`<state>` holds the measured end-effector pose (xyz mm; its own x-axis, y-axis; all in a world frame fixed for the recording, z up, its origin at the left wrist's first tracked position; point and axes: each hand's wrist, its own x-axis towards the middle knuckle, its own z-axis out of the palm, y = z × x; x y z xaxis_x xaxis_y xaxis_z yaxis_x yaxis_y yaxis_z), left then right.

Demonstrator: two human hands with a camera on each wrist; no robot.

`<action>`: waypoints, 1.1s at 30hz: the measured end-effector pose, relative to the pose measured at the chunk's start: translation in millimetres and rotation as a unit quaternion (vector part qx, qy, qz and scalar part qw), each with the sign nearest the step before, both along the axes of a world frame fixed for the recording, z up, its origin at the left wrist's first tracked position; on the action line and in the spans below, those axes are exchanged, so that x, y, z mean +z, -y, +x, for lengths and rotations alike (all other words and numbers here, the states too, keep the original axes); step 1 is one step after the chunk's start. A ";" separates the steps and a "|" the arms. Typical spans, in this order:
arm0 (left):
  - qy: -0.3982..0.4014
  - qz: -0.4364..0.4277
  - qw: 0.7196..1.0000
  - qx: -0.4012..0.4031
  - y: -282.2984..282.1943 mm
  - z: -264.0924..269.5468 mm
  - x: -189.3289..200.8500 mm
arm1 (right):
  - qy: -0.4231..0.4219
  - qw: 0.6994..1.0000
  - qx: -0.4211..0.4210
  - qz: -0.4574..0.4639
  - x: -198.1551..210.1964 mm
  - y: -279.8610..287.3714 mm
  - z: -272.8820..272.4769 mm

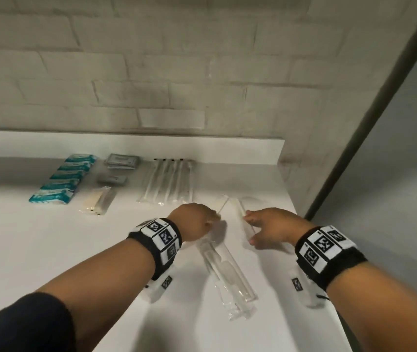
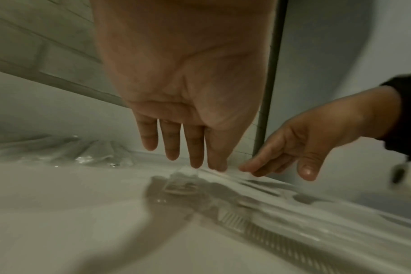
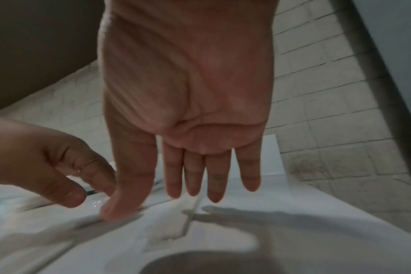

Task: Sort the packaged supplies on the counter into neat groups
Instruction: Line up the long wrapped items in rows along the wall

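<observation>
Two long clear-wrapped packets lie at the right of the white counter (image 1: 50, 250). My left hand (image 1: 213, 219) reaches down with straight fingers (image 2: 195, 159), and its tips touch the near end of the left packet (image 1: 221, 203). My right hand (image 1: 249, 227) is spread flat over the right packet (image 1: 239, 208); its thumb (image 3: 115, 209) presses on the clear wrap. A larger clear packet with a comb inside (image 1: 230, 273) lies between my wrists. At the back stands a row of long wrapped sticks (image 1: 169, 181).
Teal packets (image 1: 60, 181) overlap in a line at the back left. Grey packets (image 1: 121, 162) and beige packets (image 1: 98, 200) lie beside them. A raised ledge (image 1: 151, 146) and a brick wall close the back. The counter ends at the right by a grey wall (image 1: 380, 199).
</observation>
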<state>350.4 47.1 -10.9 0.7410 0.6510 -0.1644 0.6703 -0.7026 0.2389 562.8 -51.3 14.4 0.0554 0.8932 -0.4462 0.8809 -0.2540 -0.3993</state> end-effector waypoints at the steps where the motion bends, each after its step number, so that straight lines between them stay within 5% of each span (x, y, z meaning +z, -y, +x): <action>1: -0.030 0.006 0.999 -0.025 -1.1 3.1 -0.8 | 0.047 0.998 0.027 -0.006 -1.2 -3.7 -0.4; 9: -0.138 0.029 0.990 -0.014 -27.2 35.4 -4.3 | 0.198 0.970 0.139 0.000 -12.7 -49.4 -9.3; 18: -0.191 0.099 0.976 0.037 -74.6 60.3 -7.3 | 0.204 0.973 0.100 0.040 -26.6 -110.0 -15.1; 33: -0.198 0.089 0.974 0.059 -94.8 63.7 -3.6 | 0.201 0.975 0.063 0.067 -36.5 -120.5 -20.3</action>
